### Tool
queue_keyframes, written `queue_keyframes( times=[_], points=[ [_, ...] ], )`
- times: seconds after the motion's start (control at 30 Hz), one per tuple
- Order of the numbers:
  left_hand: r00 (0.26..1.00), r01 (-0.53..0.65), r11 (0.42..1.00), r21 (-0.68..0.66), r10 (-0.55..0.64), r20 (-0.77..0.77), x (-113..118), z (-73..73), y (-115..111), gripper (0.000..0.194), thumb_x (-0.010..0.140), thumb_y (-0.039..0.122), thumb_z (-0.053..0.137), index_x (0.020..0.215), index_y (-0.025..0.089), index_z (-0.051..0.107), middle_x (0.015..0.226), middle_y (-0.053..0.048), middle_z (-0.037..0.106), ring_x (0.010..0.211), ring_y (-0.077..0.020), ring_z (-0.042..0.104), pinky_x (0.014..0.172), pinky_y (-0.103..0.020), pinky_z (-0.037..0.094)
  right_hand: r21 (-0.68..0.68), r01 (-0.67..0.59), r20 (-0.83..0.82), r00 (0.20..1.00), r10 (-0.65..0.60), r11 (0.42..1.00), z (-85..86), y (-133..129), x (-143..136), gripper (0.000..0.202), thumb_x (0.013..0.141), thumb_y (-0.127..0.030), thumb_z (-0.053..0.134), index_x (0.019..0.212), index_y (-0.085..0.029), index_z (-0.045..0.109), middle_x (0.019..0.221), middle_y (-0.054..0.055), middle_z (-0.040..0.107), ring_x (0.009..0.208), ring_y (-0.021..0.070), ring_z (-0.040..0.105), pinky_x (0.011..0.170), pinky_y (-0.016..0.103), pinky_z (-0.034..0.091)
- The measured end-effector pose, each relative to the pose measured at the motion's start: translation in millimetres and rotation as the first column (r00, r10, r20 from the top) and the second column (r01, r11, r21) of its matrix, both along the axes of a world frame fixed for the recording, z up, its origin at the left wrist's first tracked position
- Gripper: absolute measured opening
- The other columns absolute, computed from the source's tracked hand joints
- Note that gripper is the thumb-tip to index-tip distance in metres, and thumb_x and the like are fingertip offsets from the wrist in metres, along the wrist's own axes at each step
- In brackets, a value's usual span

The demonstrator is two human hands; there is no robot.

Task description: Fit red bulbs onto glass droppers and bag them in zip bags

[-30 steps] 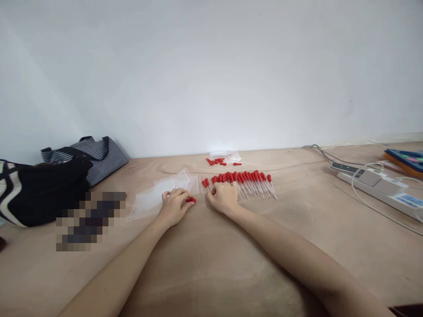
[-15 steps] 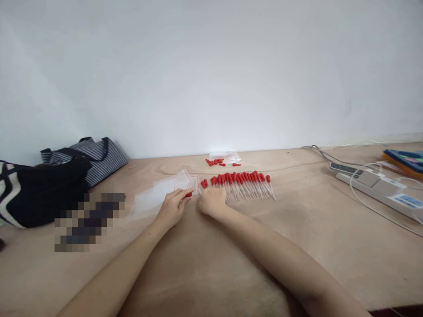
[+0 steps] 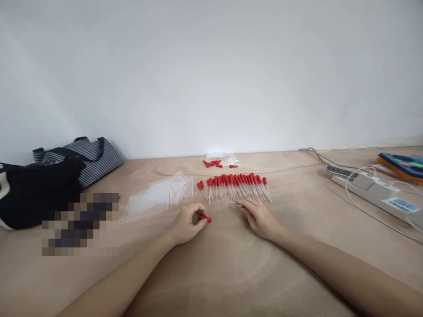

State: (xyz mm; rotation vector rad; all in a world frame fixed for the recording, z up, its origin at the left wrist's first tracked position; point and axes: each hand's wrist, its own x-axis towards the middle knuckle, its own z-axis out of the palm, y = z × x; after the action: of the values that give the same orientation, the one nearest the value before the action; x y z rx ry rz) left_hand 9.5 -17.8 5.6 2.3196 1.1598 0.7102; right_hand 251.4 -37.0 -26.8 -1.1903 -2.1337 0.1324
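Observation:
My left hand (image 3: 189, 224) pinches a red rubber dropper bulb (image 3: 206, 218) between thumb and forefinger, its narrow end pointing right. Across from it, my right hand (image 3: 259, 219) has its fingers closed on a thin clear dropper tube (image 3: 234, 203), whose tip pokes out to the left. Just beyond both hands lies a row of droppers (image 3: 236, 180), red bulbs away from me and clear tubes toward me. Farther back are several loose red bulbs (image 3: 211, 163) beside clear tubes on a plastic bag (image 3: 222, 156).
Clear zip bags (image 3: 148, 198) with red seal lines overlap at left. Beyond them sit a black bag (image 3: 42, 193) and a striped bag (image 3: 105, 158). A blurred dark patch (image 3: 84, 224) lies left. At right are a power strip (image 3: 366, 189) with cables and a blue-orange case (image 3: 396, 165).
My left hand has moved right and nearer to me with the bulb. My right hand has swung right, away from the row's left end, and a clear tube now shows at its fingertips.

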Motion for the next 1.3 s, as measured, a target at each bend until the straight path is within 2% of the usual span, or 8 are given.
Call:
queue_keyframes(
  times=[0.13,0.3,0.5,0.73,0.93,1.17,1.3],
  points=[
    [0.994,0.057,0.99,0.132,-0.044,-0.099,-2.7,-3.5,2.5,0.02,0.073,0.02,0.052,0.09,0.02,0.063,0.086,-0.004,0.061,0.082,-0.0175,0.055,0.076,-0.032,0.043,-0.013,-0.062,0.032,0.998,0.063,0.998,4.0,-3.3,-8.9,0.03,0.084,-0.012,0.036,0.107,-0.021,0.052,0.085,0.005,0.059,0.077,0.0144,0.053,0.072,0.03,0.036],
    [0.993,0.028,0.979,0.203,-0.003,-0.121,1.2,-10.8,4.1,0.019,0.08,0.024,0.047,0.083,0.022,0.066,0.082,-0.003,0.06,0.079,-0.0168,0.055,0.074,-0.031,0.041,-0.044,-0.091,0.032,0.995,0.093,0.995,4.0,-3.7,-21.6,0.025,0.087,-0.021,0.038,0.104,-0.022,0.057,0.084,0.005,0.06,0.076,0.0143,0.053,0.071,0.03,0.034],
    [0.997,-0.069,0.99,0.121,0.074,-0.038,9.8,-11.2,-0.5,0.015,0.082,0.026,0.045,0.083,0.022,0.059,0.08,0.001,0.063,0.079,-0.0174,0.056,0.079,-0.035,0.037,-0.019,-0.134,-0.032,0.991,0.133,0.991,3.2,-5.0,-29.3,0.024,0.087,-0.021,0.039,0.103,-0.022,0.058,0.081,0.004,0.06,0.074,0.0129,0.052,0.072,0.029,0.034],
    [0.998,-0.067,0.996,0.059,0.065,0.023,12.5,-12.5,-3.2,0.016,0.08,0.03,0.046,0.081,0.021,0.059,0.075,0.001,0.063,0.075,-0.0163,0.057,0.081,-0.035,0.037,0.038,-0.139,0.004,0.99,0.139,0.99,2.7,-7.0,-29.6,0.024,0.086,-0.02,0.039,0.101,-0.021,0.058,0.079,0.004,0.06,0.071,0.0126,0.051,0.071,0.028,0.032],
    [0.994,-0.08,0.996,0.037,0.077,0.075,15.0,-14.1,-6.2,0.015,0.078,0.032,0.05,0.077,0.023,0.061,0.074,0.004,0.067,0.07,-0.0145,0.06,0.097,-0.045,0.026,0.077,-0.113,0.073,0.992,0.107,0.991,4.3,-8.7,-28.9,0.023,0.085,-0.019,0.039,0.092,-0.019,0.061,0.075,0.003,0.059,0.065,0.012,0.047,0.068,0.029,0.026],
    [0.992,-0.064,0.993,0.098,0.053,0.112,16.4,-17.9,-7.5,0.011,0.075,0.031,0.056,0.074,0.022,0.063,0.071,0.004,0.068,0.066,-0.0131,0.06,0.099,-0.046,0.025,0.097,-0.095,0.157,0.984,0.079,0.991,9.6,-11.3,-30.3,0.021,0.082,-0.018,0.04,0.081,-0.019,0.061,0.068,0.0,0.058,0.058,0.0102,0.043,0.065,0.03,0.02],
    [0.99,-0.069,0.99,0.124,0.053,0.129,15.3,-19.5,-8.2,0.012,0.074,0.031,0.058,0.079,0.022,0.062,0.071,0.003,0.068,0.065,-0.0134,0.061,0.098,-0.045,0.029,0.054,-0.102,0.145,0.985,0.093,0.993,13.9,-12.7,-30.8,0.021,0.082,-0.018,0.039,0.078,-0.018,0.06,0.069,0.0,0.06,0.059,0.0102,0.044,0.066,0.03,0.019]
  ],
)
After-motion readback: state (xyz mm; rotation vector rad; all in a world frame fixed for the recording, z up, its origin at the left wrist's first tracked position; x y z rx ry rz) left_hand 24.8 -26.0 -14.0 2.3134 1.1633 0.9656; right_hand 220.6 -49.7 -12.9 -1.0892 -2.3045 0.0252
